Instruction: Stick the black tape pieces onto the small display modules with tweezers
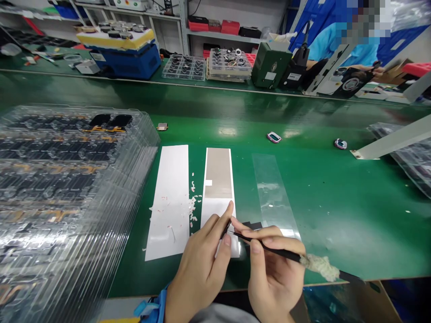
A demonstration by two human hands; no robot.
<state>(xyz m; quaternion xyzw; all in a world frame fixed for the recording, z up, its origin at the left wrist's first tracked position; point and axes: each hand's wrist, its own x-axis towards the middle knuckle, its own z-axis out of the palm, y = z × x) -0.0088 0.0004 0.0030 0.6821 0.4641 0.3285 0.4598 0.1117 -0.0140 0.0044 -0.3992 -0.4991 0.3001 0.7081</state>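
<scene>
Near the white sheet point(167, 197), tweezers point(269, 245) are grasped by the right hand point(274, 278), a small piece point(226, 229) by the left hand point(198, 264), with scraps point(192, 205) scattered.

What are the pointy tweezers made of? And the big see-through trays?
The tweezers in the right hand look like metal with a matte black coating, since the tips are very thin and stiff. The fuzzy wrap looks like off-white cloth. The stacked trays look like thin, glossy clear plastic: you can see through them, and their moulded edges catch the light.
</scene>
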